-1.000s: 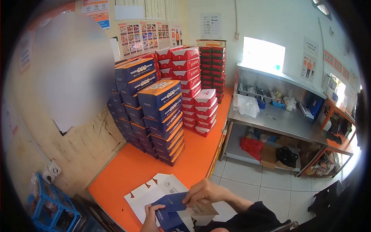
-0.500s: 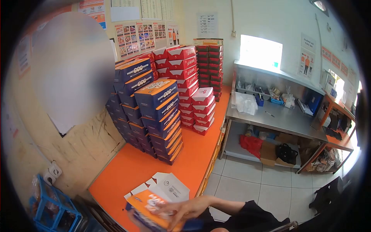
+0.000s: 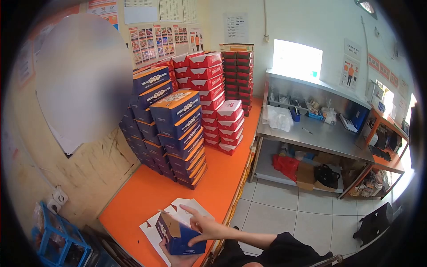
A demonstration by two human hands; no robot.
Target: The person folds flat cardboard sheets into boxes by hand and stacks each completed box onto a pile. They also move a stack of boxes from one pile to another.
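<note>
A blue cardboard food box (image 3: pixel 189 242) stands partly folded up near the front of the orange table, its top open and the brown inside showing. My left hand (image 3: pixel 177 259) holds the box from below and the left, fingers against its printed side. Over the right side lies my right hand (image 3: pixel 208 228), thumb pressed on the blue wall and fingers reaching across to the far edge. Behind and under the box, flat white carton blanks (image 3: pixel 149 227) lie on the table; the box covers part of them.
Tall stacks of blue-and-orange boxes (image 3: pixel 178 129) and red-and-white boxes (image 3: pixel 211 82) stand farther back on the orange table (image 3: pixel 129 200). A blue plastic rack (image 3: pixel 60 236) is at lower left. To the right stand a steel counter (image 3: pixel 320 142) and a black stool (image 3: pixel 373 224).
The box, earlier flattish with its orange printed face up, is now turned and opened out. My right hand has moved from that face to the box's right side and far edge.
</note>
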